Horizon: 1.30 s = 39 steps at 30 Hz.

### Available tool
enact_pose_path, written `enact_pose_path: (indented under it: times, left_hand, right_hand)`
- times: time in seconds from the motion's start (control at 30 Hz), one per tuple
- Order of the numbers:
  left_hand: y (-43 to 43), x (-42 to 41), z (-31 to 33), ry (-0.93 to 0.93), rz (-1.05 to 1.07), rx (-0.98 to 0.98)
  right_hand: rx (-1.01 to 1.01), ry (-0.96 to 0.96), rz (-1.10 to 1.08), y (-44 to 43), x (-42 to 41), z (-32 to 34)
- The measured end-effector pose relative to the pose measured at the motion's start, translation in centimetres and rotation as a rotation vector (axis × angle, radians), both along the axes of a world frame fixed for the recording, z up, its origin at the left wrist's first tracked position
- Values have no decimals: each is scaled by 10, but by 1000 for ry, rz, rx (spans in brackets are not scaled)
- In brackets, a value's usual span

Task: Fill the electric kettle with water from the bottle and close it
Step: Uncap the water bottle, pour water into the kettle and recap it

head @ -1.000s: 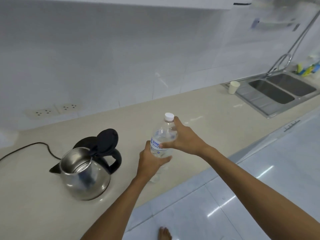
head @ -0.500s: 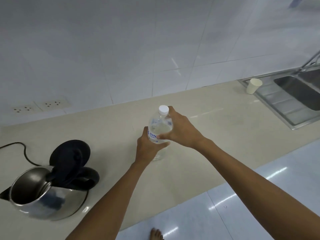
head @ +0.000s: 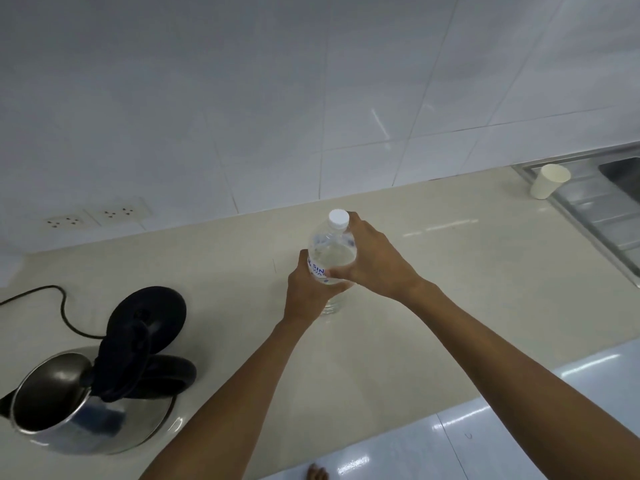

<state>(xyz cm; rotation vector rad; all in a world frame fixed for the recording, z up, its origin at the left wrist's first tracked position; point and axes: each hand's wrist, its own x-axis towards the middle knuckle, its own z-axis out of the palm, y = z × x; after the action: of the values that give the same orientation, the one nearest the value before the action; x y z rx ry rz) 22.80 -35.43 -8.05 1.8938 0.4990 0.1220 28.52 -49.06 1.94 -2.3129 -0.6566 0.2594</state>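
A clear plastic water bottle [head: 329,252] with a white cap [head: 338,217] stands upright on the beige counter [head: 433,306], cap on. My left hand [head: 308,289] wraps its lower body from the near side. My right hand [head: 375,259] grips its shoulder from the right, just below the cap. At the lower left sits the steel electric kettle [head: 69,410] with its black lid [head: 145,327] flipped up and the inside showing, about an arm's length left of the bottle.
The kettle's black cord [head: 59,306] runs left across the counter. Two wall sockets [head: 97,216] sit above it. A white paper cup [head: 550,181] stands by the steel sink drainer [head: 602,216] at the far right. The counter's front edge runs diagonally at lower right.
The view has swung right and down, so the kettle sits lower left and the sink slides off the right edge. Both hands keep their hold on the bottle.
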Motion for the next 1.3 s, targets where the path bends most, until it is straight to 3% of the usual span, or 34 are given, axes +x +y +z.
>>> enact_pose_path:
  times: [0.3,0.47,0.6,0.7,1.07,1.3]
  left_hand:
    - [4,-3,0,69,-69,28]
    - [7,-25,-3,166,-116,134]
    - [16,-66,-6,228,-156,334]
    - [29,-100,-7,233,-195,348]
    - [81,-262,6,178,-272,426]
    - [165,-364,14,119,-166,485]
  right_hand:
    - [-5,14,-56,1,-9,-4]
    - [-145,31,-149,-5,-22,-4]
    - [-330,35,-202,-18,-47,-6]
    - [-438,-28,-244,-21,-78,-11]
    - [-487,-44,-201,41,-224,-17]
    - [-431,-36,-111,114,-287,-11]
